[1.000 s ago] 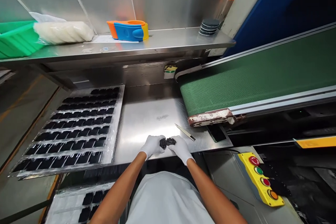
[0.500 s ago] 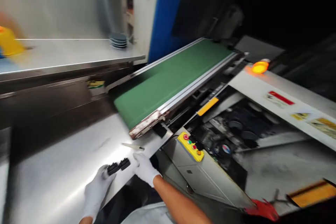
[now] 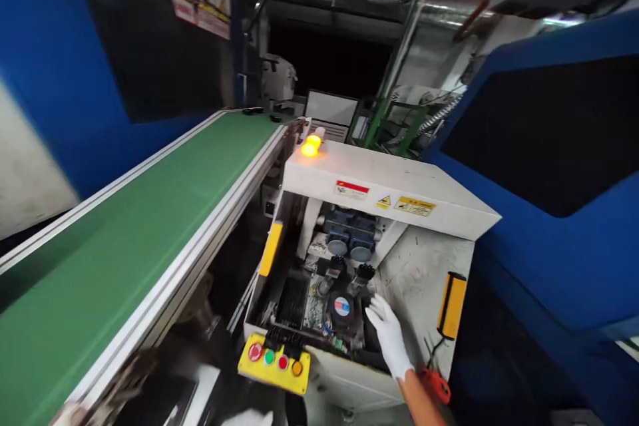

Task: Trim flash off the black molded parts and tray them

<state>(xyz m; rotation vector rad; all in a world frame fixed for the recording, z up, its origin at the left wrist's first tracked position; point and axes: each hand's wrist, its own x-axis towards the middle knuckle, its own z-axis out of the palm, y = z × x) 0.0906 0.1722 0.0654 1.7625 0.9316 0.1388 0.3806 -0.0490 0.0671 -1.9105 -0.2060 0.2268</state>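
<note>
My right hand, in a white glove, reaches into the open front of a white machine. Its fingers are stretched out and I see nothing held in them. Just left of the fingertips is a black round unit with a blue-and-red label. Above that, two black ridged pieces sit on small mounts. A white patch at the bottom edge may be my left glove; its fingers cannot be made out.
A yellow button box with black ridged pieces on its top edge is on the machine's front. An amber lamp glows on top. The green conveyor belt runs along the left. Yellow bars flank the opening; a red object hangs lower right.
The view has swung right from the metal table to the machine. My right hand has gone from the tabletop into the machine's opening. My left hand and the black pieces by it have left clear sight.
</note>
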